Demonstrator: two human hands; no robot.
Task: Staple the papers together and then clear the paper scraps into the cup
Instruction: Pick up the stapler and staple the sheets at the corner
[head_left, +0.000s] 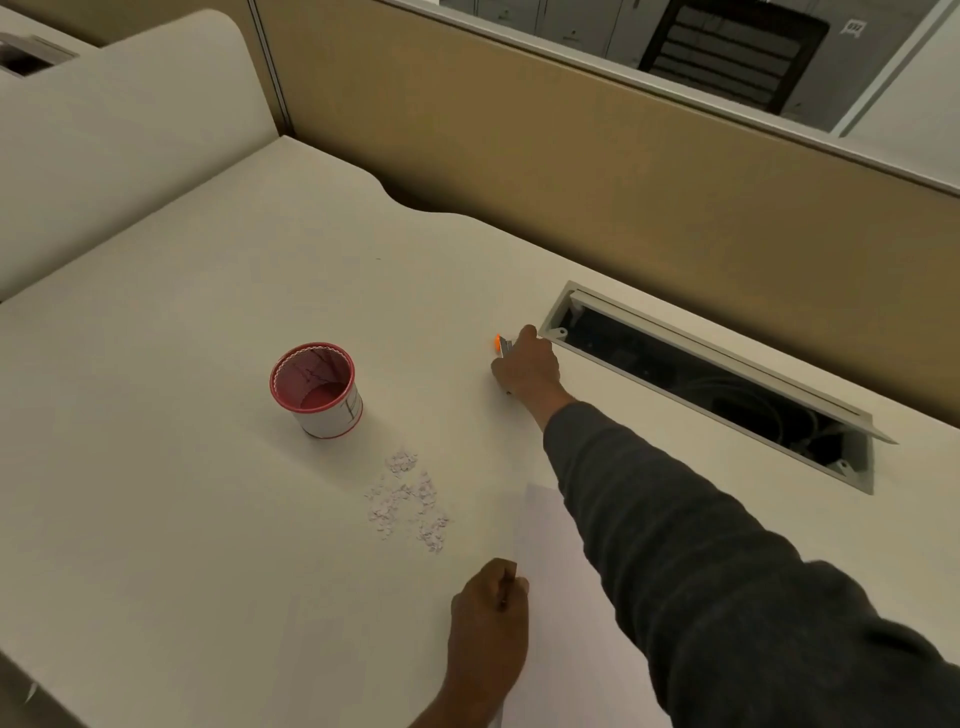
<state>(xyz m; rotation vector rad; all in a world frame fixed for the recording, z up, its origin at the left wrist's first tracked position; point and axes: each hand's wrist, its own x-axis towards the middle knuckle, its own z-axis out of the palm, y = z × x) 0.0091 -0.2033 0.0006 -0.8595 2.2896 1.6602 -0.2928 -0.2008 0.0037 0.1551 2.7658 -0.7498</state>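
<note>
**Q:** Papers (566, 597) first: where are they in the head view?

**A:** White sheets lie flat on the pale desk (182, 415), at the near edge, right of centre. Much of them is hidden under the dark sleeve (701, 561) of the right arm. The left hand (485, 623) rests on the sheets' left edge, fingers curled loosely with the fingertips pressing the paper down. It pins the sheets and grips nothing.

**Q:** And the other hand?

**A:** The right hand (527, 364) reaches far forward across the desk. Its fingers are closed around a small stapler (503, 347), of which only a grey part and an orange end poke out on the hand's left. The stapler sits on or just above the desk; I cannot tell which. It is just beside the left end of an open cable slot (717, 384) cut into the desktop.

**Q:** Where are the scraps and the cup?

**A:** The paper scraps (410, 499), tiny white bits, lie scattered in a loose patch on the desk, just left of the papers' far corner. The cup (316, 389), white with a red rim and pinkish inside, stands upright a little beyond and left of the scraps, apart from them.

**Q:** Anything behind?

**A:** A tan partition wall (571, 171) runs along the desk's far side.
</note>
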